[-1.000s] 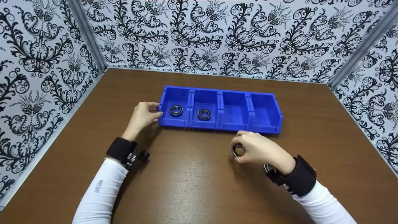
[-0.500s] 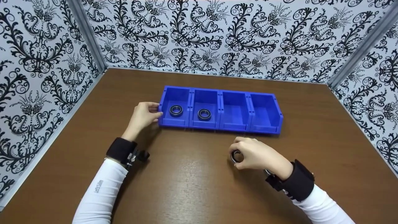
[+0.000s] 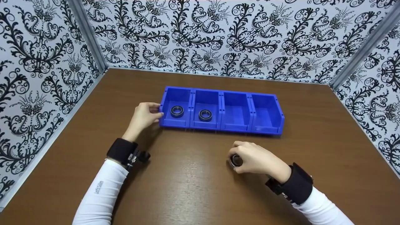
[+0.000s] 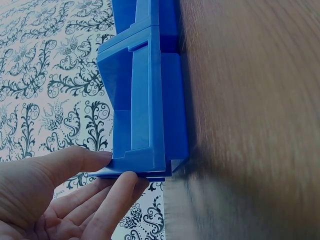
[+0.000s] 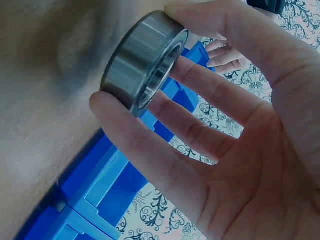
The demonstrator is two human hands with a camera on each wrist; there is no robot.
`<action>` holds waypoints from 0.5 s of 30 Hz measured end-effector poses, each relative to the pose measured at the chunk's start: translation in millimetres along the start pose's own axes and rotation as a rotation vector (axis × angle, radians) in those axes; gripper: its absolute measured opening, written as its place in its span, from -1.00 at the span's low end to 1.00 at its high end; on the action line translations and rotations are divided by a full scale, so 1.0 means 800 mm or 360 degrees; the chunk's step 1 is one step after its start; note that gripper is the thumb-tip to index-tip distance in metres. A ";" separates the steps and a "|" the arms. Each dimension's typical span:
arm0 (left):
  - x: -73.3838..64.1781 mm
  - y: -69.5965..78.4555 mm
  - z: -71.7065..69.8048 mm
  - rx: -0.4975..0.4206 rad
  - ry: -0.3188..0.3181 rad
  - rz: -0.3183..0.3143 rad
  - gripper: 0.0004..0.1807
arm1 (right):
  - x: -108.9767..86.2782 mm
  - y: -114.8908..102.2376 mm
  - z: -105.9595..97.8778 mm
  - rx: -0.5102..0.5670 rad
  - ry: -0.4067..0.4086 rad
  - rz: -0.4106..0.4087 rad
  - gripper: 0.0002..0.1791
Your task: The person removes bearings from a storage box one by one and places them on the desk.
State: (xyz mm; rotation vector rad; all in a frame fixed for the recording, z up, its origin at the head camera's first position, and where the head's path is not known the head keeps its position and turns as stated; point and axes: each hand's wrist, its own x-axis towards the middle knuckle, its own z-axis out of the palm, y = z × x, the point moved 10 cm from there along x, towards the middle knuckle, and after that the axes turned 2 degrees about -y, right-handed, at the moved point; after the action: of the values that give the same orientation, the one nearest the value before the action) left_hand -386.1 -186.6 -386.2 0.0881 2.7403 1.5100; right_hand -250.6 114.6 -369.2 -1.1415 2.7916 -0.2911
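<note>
My right hand (image 3: pixel 257 158) pinches a ball bearing (image 3: pixel 232 162) by its outer ring, in front of the blue bin row. The right wrist view shows this bearing (image 5: pixel 132 60) tilted between thumb and a fingertip, with other fingers behind it. At the left end of the blue storage bins (image 3: pixel 236 127), my left hand (image 3: pixel 143 116) grips the side wall, its thumb on the rim and fingers outside, as the left wrist view also shows. One bearing (image 3: pixel 177 116) lies flat in the leftmost bin. A second bearing (image 3: pixel 205 119) lies in the bin beside it.
The bins stand joined side by side on a brown wooden table (image 3: pixel 187 181). Patterned wall panels (image 3: pixel 212 37) enclose the back and both sides, with grey metal posts (image 3: pixel 89 34) at the corners. Black straps with cameras sit on both wrists.
My right hand has moved toward me and slightly left with the bearing. Another bearing seen by the right wrist earlier is now hidden. The left hand and bins have stayed put.
</note>
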 end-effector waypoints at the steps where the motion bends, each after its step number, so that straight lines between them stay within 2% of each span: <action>1: 0.000 0.000 0.000 0.0001 -0.0001 0.0000 -0.51 | 0.000 0.000 0.001 -0.0002 0.0003 -0.0001 -0.70; 15: -0.001 0.001 0.001 -0.0002 -0.0009 -0.0005 -0.50 | 0.001 -0.001 0.011 -0.0002 -0.0009 -0.0029 -0.67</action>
State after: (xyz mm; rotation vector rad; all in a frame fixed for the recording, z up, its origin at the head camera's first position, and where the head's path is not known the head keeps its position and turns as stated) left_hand -385.5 -185.9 -386.1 0.0883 2.7340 1.5079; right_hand -248.8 112.3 -377.6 -1.1669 2.7779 -0.2874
